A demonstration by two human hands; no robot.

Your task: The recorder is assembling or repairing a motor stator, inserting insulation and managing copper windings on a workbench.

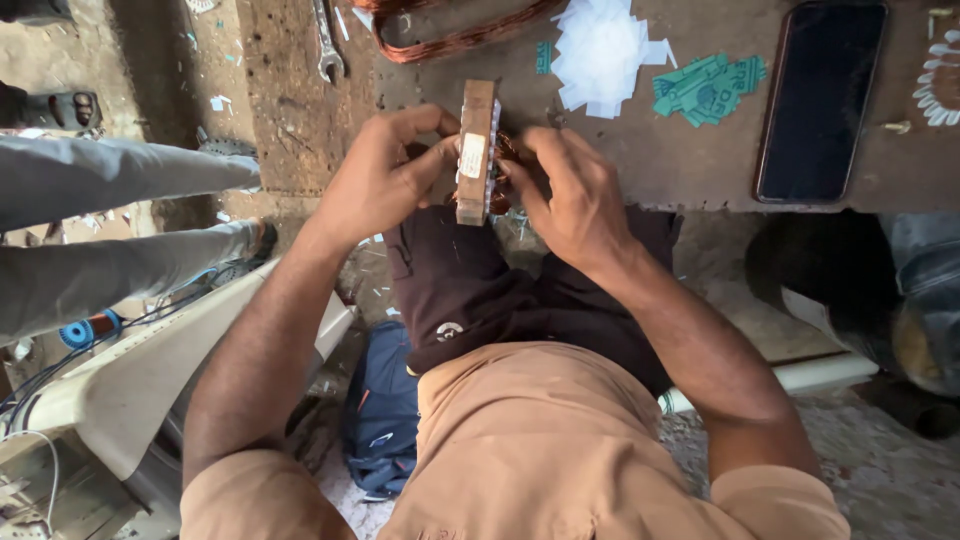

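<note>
Head view: left hand (385,175) and right hand (570,195), fingers curled, grip a laminated metal core (476,150).

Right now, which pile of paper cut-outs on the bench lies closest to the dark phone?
The green pile. It lies just left of the phone, while the white pile sits farther left, above the block held by both hands.

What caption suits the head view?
Both hands, left hand and right hand, grip a metal block with copper windings at a workbench.

Repair workshop: spanner (328,45), copper wire coil (455,35) on worn workbench (680,160).
</note>
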